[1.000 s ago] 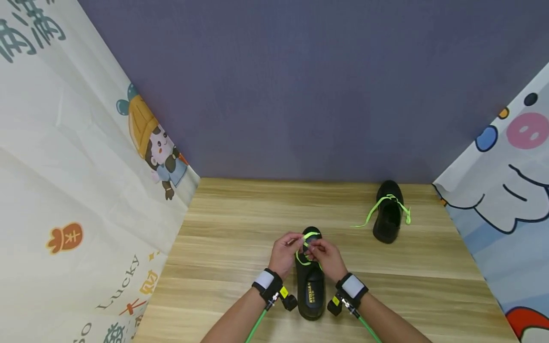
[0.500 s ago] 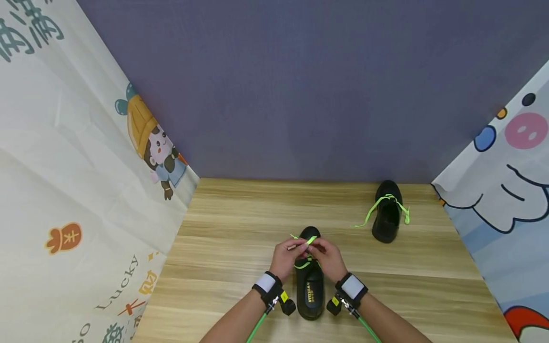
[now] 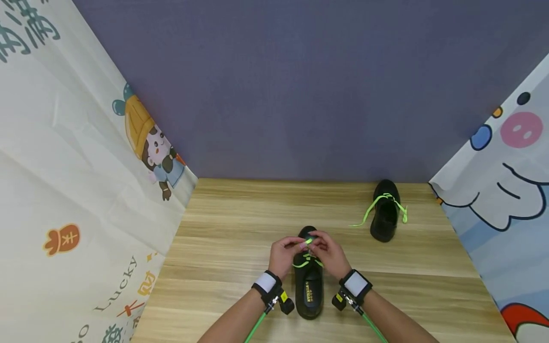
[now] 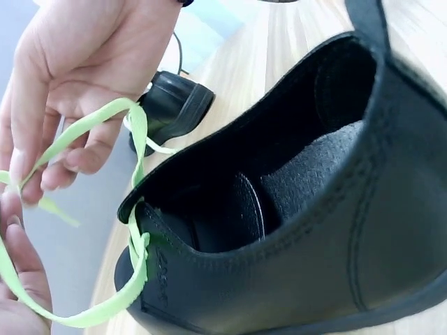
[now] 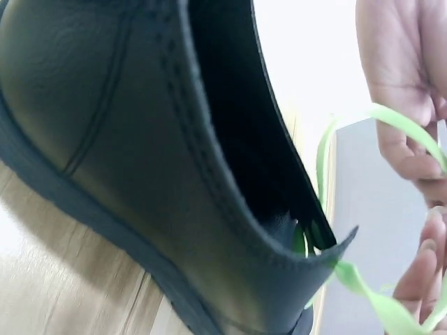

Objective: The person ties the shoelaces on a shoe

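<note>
A black shoe (image 3: 309,297) rests on the wooden tabletop, toe pointing away, its bright green shoelace (image 3: 310,241) drawn up over the front. My left hand (image 3: 281,257) pinches the lace between thumb and fingers above the toe. Close against it, my right hand (image 3: 332,257) also pinches lace with its fingertips. The left wrist view has the lace (image 4: 82,319) rising in two loose strands from the eyelets to both hands, whose fingertips meet. In the right wrist view, the shoe's side (image 5: 133,153) fills much of the picture. Exactly how the strands cross is hidden by the fingers.
A second black shoe (image 3: 384,224) with an untied green lace (image 3: 368,215) lies at the back right of the wooden tabletop (image 3: 240,205). A dark grey-blue panel (image 3: 300,95) stands behind; printed white cloths (image 3: 86,181) flank both sides. Green cables (image 3: 256,325) run from the wrist cameras.
Both hands stay over the shoe's toe, holding the lace. The lace's free end beyond the fingers has been drawn in, and the right hand's fingers have shifted slightly upward.
</note>
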`<state>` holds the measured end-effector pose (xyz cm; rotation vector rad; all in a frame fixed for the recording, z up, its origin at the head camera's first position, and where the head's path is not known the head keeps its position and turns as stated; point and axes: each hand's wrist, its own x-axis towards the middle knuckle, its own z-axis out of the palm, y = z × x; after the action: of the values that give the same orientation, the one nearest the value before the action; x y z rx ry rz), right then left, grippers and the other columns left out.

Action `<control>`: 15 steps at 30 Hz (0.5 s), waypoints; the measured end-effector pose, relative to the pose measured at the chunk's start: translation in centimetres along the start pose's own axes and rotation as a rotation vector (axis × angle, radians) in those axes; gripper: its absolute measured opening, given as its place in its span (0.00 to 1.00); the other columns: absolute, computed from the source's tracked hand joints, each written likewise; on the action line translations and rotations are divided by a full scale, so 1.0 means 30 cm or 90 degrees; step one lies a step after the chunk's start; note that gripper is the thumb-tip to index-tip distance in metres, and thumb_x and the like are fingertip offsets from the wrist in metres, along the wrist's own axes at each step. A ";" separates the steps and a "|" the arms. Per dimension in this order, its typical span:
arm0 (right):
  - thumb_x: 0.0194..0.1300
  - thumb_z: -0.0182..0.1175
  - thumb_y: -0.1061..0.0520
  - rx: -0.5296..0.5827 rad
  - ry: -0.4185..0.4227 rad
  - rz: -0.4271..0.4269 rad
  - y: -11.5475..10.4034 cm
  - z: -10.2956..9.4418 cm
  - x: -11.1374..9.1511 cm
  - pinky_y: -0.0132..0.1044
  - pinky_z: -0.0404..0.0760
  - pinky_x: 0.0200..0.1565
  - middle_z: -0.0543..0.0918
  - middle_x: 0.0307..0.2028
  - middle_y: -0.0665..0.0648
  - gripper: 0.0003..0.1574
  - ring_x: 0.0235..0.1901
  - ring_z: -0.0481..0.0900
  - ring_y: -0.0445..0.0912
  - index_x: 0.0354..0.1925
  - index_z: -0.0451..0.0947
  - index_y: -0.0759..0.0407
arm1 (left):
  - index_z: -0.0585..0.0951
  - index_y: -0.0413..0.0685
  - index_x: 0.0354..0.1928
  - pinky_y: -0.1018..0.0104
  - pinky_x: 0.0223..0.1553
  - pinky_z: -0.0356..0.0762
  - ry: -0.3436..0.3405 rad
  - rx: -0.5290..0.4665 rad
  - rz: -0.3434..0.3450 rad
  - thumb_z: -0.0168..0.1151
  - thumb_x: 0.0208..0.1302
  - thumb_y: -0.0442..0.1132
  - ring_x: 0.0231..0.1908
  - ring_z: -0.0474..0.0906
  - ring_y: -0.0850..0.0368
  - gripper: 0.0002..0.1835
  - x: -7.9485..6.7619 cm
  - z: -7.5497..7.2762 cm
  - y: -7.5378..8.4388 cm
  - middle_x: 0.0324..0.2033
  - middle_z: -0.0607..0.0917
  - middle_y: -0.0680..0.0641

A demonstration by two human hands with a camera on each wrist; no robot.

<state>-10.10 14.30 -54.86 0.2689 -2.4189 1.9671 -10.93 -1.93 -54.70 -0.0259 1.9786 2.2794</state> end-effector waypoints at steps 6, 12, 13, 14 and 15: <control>0.66 0.60 0.74 -0.037 0.039 0.012 -0.014 0.017 -0.001 0.33 0.83 0.41 0.85 0.37 0.60 0.22 0.38 0.84 0.48 0.58 0.77 0.65 | 0.86 0.30 0.42 0.50 0.46 0.83 -0.021 -0.006 -0.010 0.68 0.62 0.28 0.35 0.86 0.58 0.08 0.003 0.004 -0.005 0.38 0.88 0.41; 0.67 0.60 0.72 -0.110 0.061 0.013 0.005 0.012 -0.004 0.35 0.82 0.42 0.86 0.39 0.57 0.16 0.40 0.83 0.47 0.51 0.83 0.63 | 0.86 0.32 0.41 0.47 0.47 0.82 -0.004 0.017 -0.002 0.69 0.62 0.28 0.34 0.85 0.58 0.07 0.006 -0.003 -0.001 0.37 0.88 0.42; 0.66 0.61 0.71 -0.122 0.062 0.013 0.008 0.010 -0.002 0.35 0.82 0.42 0.86 0.39 0.57 0.15 0.40 0.83 0.47 0.50 0.83 0.62 | 0.86 0.32 0.40 0.46 0.47 0.82 -0.004 0.020 0.000 0.69 0.61 0.29 0.34 0.85 0.58 0.07 0.007 -0.004 -0.001 0.36 0.88 0.42; 0.66 0.62 0.71 -0.133 0.062 0.009 0.010 0.007 -0.001 0.35 0.82 0.42 0.86 0.39 0.56 0.14 0.40 0.82 0.47 0.49 0.84 0.62 | 0.86 0.32 0.40 0.45 0.47 0.82 -0.005 0.022 0.002 0.70 0.61 0.29 0.34 0.85 0.58 0.07 0.008 -0.005 0.000 0.36 0.88 0.42; 0.65 0.63 0.70 -0.140 0.060 0.007 0.010 0.003 0.000 0.35 0.82 0.42 0.86 0.39 0.57 0.13 0.40 0.82 0.47 0.48 0.84 0.63 | 0.86 0.32 0.40 0.45 0.47 0.82 -0.006 0.024 0.003 0.70 0.61 0.29 0.34 0.85 0.58 0.07 0.008 -0.006 0.002 0.36 0.88 0.43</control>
<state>-10.14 14.27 -55.17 0.1554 -2.5502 1.6560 -11.18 -2.10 -54.70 -0.0068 2.0184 2.2397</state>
